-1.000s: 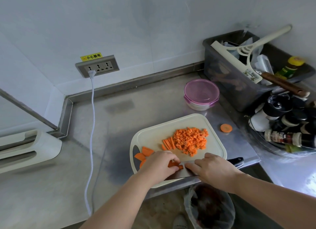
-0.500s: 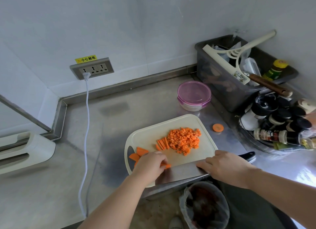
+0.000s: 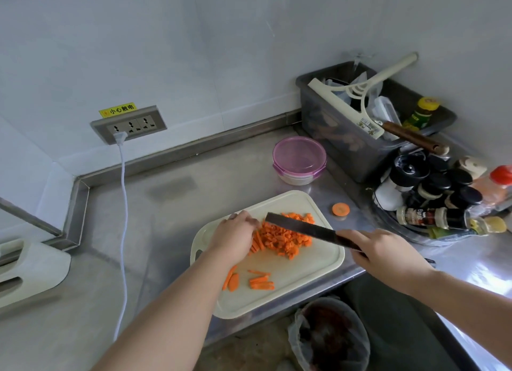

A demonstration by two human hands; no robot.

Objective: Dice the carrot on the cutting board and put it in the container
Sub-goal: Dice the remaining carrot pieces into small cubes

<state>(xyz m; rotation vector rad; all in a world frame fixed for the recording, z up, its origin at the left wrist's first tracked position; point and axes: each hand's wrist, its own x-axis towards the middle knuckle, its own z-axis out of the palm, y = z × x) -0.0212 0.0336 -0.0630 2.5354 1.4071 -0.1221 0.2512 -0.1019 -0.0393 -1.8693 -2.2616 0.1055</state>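
Note:
A cream cutting board (image 3: 310, 276) lies on the steel counter. On it sits a pile of diced carrot (image 3: 285, 237) with carrot sticks (image 3: 256, 243) at its left edge. More carrot strips (image 3: 261, 283) and slices (image 3: 232, 280) lie near the board's front. My left hand (image 3: 235, 236) rests on the sticks at the pile's left side, fingers curled over them. My right hand (image 3: 388, 255) grips a cleaver (image 3: 302, 226), its dark blade held above the pile. The round container (image 3: 299, 161) with a pink lid stands behind the board.
A carrot end slice (image 3: 340, 209) lies on the counter right of the board. A grey bin (image 3: 368, 126) of utensils and a tray of spice bottles (image 3: 443, 198) crowd the right. A white cord (image 3: 123, 218) hangs from the wall socket. A lined trash bin (image 3: 329, 334) stands below the counter edge.
Both hands moved from the board's front edge back to the diced pile. The cleaver was lifted off the board and now hovers over the pile. Cut strips stay at the front.

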